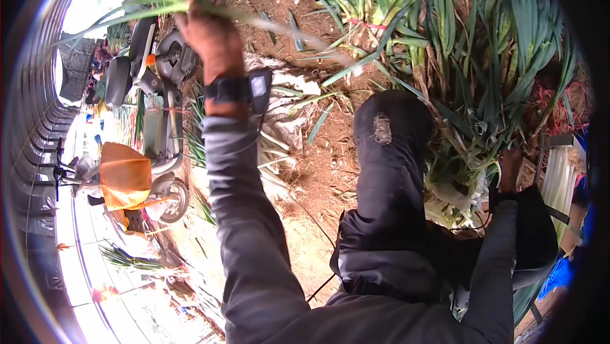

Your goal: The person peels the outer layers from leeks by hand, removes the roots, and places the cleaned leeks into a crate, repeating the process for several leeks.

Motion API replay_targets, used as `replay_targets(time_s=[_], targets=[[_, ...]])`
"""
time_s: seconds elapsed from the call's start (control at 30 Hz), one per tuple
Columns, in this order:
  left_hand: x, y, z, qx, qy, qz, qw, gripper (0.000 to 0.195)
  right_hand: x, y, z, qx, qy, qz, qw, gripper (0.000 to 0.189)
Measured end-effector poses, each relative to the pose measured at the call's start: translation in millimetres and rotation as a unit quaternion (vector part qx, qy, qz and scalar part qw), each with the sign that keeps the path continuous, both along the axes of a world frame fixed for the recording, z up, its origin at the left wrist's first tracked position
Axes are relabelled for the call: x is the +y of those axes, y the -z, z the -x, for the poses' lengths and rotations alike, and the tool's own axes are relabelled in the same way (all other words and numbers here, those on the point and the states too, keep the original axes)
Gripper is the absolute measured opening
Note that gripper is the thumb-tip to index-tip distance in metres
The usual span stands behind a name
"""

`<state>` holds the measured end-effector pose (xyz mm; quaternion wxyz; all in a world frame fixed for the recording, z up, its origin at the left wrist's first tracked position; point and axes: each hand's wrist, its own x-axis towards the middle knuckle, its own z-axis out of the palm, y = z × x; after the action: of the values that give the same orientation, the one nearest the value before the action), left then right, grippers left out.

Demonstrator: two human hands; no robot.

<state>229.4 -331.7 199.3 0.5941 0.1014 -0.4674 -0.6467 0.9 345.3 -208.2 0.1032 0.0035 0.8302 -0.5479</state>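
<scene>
My left hand (212,34) is raised at the upper left, closed around a long leek-like stalk (267,22). Its green leaves trail to the left, and the pale root end, blurred, points right over the soil. Low at the right, my right hand (511,167) is in shadow against a heap of leeks (481,105). Leaves and shade hide its fingers, so I cannot tell whether it grips any. Below my left hand, beside my sleeve, white stalks (274,153) lie near a crumpled pale sheet (295,86).
A leek bundle (376,15) with a red tie stands ahead. My bent knee (393,120) rises over littered brown soil (329,163). At left are a parked motorbike (159,67) and an orange-covered two-wheeler (125,177). Red twine (562,108) and pale strips (560,177) lie at right.
</scene>
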Motion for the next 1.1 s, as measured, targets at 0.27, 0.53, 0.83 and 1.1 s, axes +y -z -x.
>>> replay_targets(time_s=[0.27, 0.53, 0.83, 1.1], targets=[[-112, 133, -244, -0.197, -0.221, -0.028, 0.955, 0.022, 10, -6, 32, -0.046, -0.115, -0.05, 0.991, 0.036], [-158, 261, -461, -0.649, -0.341, 0.156, 0.662, 0.043, -42, -7, -12, -0.086, -0.126, -0.054, 0.987, 0.031], [-82, 311, -254, -0.335, -0.032, -0.177, 0.925, 0.021, -95, -55, 0, 0.084, -0.158, -0.26, 0.949, 0.033], [212, 60, 99, -0.015, 0.41, -0.281, 0.868, 0.044, -131, -64, 70, 0.087, -0.073, -0.154, 0.982, 0.039]])
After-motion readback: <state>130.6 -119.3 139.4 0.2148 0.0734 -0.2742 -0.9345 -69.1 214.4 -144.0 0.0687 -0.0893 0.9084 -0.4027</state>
